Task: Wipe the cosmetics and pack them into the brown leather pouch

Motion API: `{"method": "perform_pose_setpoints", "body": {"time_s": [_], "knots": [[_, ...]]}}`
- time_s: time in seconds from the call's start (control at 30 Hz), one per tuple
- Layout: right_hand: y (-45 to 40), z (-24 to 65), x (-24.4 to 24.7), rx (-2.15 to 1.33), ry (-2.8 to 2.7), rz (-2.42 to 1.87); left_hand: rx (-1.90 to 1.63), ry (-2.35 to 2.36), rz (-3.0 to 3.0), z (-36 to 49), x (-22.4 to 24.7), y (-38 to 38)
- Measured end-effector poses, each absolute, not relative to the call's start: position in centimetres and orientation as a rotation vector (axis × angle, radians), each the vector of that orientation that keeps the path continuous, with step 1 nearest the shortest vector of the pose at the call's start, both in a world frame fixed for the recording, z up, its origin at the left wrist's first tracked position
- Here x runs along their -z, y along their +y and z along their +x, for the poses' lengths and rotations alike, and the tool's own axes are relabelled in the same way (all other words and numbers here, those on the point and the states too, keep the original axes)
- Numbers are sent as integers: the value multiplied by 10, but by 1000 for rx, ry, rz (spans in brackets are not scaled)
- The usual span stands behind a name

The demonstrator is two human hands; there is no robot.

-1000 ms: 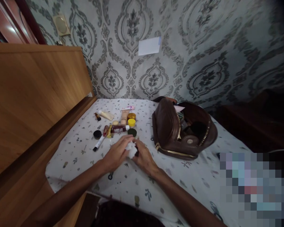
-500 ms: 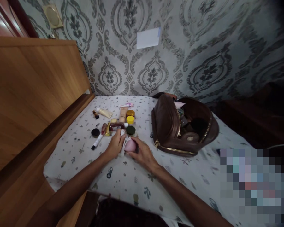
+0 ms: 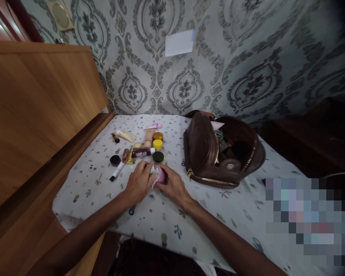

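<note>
My right hand (image 3: pixel 174 184) grips a round pink container (image 3: pixel 161 174) from its right side, over the printed cloth. Pressed to the container's left side is a white tissue (image 3: pixel 154 171), with the fingers of my left hand (image 3: pixel 140 180) closed on it. The fingers cover much of both. Just beyond my hands stands a dark-lidded jar (image 3: pixel 158 156). A dark red bottle with a white cap (image 3: pixel 142 152) lies past my left hand, beside a gold tube (image 3: pixel 130 156). A white tube with a black cap (image 3: pixel 117 171) lies to the left.
Further back are a yellow-lidded jar (image 3: pixel 158 144), an amber jar (image 3: pixel 158 136), a beige tube (image 3: pixel 149 137) and a cream tube (image 3: pixel 127 136). A black round pot (image 3: pixel 115 160) sits left. An unzipped brown bag (image 3: pixel 199 153) stands right. Wooden furniture (image 3: pixel 46 96) borders the left side.
My left hand has moved inward over the tissue, bringing it across the pink container's left side. More of the container is covered now. My right hand keeps its hold.
</note>
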State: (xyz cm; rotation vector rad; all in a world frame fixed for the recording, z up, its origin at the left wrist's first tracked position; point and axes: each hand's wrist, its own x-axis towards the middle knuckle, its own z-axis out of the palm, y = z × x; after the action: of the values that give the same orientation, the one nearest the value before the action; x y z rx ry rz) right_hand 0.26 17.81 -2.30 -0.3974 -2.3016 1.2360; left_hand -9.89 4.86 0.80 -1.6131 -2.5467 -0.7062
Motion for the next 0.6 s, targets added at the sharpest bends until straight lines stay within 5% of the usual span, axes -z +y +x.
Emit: {"method": "perform_pose_setpoints", "body": {"time_s": [0.3,0.6], "knots": [[178,2,20,-1482,-2162,-388,1039,-2435,-1672,-97,4,52],[170,1,12,-2451,-1583,-193,1671,-2157,-1659,-102,-14,47]]}}
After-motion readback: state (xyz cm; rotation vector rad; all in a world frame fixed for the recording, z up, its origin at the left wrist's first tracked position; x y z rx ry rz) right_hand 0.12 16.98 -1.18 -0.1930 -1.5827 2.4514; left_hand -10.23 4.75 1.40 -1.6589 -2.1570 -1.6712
